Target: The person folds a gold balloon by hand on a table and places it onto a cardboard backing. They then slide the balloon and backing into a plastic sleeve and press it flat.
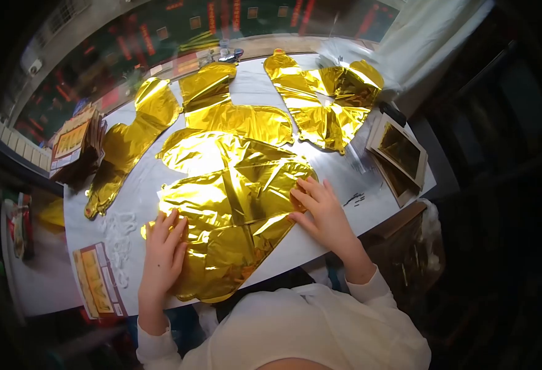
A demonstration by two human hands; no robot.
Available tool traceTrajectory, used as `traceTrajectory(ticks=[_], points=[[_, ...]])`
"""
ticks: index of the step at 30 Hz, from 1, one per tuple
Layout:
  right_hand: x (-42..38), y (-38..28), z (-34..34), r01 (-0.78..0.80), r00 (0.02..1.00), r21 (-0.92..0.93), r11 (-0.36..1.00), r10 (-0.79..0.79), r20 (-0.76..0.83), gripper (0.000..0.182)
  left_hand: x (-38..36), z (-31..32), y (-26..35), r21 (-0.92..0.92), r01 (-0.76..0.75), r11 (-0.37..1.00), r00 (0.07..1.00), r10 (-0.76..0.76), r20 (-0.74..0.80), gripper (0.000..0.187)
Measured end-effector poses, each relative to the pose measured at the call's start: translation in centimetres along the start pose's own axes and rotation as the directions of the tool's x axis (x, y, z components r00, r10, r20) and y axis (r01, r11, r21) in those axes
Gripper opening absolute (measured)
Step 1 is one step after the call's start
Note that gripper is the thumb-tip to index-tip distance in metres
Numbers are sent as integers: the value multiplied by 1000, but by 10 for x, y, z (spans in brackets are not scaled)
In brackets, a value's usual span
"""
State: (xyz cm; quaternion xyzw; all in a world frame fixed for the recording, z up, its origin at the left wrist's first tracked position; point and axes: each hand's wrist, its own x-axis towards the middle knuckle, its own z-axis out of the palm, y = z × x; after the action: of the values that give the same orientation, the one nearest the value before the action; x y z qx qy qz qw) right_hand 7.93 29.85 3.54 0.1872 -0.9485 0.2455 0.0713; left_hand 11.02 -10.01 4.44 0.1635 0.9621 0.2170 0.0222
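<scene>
Pressed lightly beneath spread, unclenched left hand [163, 254] and right hand [325, 216]: large, flat, crinkled gold-foil balloon [240, 203] on white desk [337, 169]. Probably light, limp, slippery, easily creased; best held by opposite edges.

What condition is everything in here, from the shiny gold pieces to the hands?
Large gold foil piece: flat, creased, spread out
Left hand: resting on the foil's edge
Right hand: open, fingers spread on the foil
Long gold foil piece at left: flat, uninflated
Stack of printed cards: piled up
Single printed card: lying flat
White strings: loose, tangled
White curtain: hanging
</scene>
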Motion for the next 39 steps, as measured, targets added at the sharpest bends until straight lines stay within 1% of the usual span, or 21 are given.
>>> traceTrajectory(ticks=[6,10,12,14,16,17,18,19,20,21,23,24,26,27,30,31,32,34,35,37,39], points=[[4,6,3,-46,997,0,999,46,-62,48,14,4,-11,-25,-33,999,998,31,-47,54],[7,5,-5,-37,998,34,999,39,-40,47,13,-1,-7,-53,22,998,999,-23,-34,52],[11,4,-9,-59,998,-37,998,58,-11,48,8,-4,-10,-149,-15,989,998,7,-60,51],[33,-20,-17,19,1000,-55,998,-18,18,48,5,-11,-18,-87,35,996,993,-45,-110,49],[62,-55,-22,235,971,46,971,-237,41,46,3,-23,-35,-18,69,997,973,-71,-219,47],[79,-78,-20,356,931,64,932,-360,61,42,2,-33,-44,-86,108,990,943,-129,-306,43],[96,-96,-9,455,879,132,881,-468,91,40,3,-43,-53,-76,127,989,938,-145,-316,43],[114,-116,3,544,815,196,816,-569,110,38,7,-53,-62,-170,263,950,866,-309,-393,42],[136,-143,19,584,771,155,797,-605,201,24,12,-63,-71,-274,374,886,764,-461,-451,41],[161,-172,35,632,733,61,772,-622,277,13,15,-66,-90,-270,379,885,755,-464,-463,41],[209,-212,95,725,669,167,668,-741,56,12,20,-56,-145,-395,270,878,509,-478,-715,43],[228,-238,118,666,716,191,721,-690,111,12,21,-43,-166,-387,270,881,501,-472,-725,43],[263,-273,174,705,699,146,693,-715,16,11,21,-23,-197,-344,467,815,246,-493,-835,47],[275,-287,197,713,694,104,694,-719,42,11,19,-26,-187,-458,377,805,198,-553,-809,50],[285,-311,237,703,704,51,709,-705,86,13,14,-36,-164,-385,412,826,166,-484,-859,53],[284,-316,244,679,725,43,732,-679,114,14,12,-34,-168,-434,409,803,192,-541,-819,62],[287,-315,249,677,727,49,735,-677,118,14,11,-33,-169,-435,414,799,195,-545,-815,62],[289,-313,229,768,597,46,639,-741,308,17,15,-31,-168,-451,526,721,266,-644,-718,72],[289,-312,236,786,591,55,616,-774,229,16,17,-33,-167,-463,527,713,259,-653,-712,72],[294,-310,221,818,542,7,575,-774,328,13,20,-42,-159,-492,595,636,388,-763,-517,78],[301,-311,199,833,497,-7,553,-744,447,9,25,-40,-153,-453,621,640,364,-747,-557,80]])
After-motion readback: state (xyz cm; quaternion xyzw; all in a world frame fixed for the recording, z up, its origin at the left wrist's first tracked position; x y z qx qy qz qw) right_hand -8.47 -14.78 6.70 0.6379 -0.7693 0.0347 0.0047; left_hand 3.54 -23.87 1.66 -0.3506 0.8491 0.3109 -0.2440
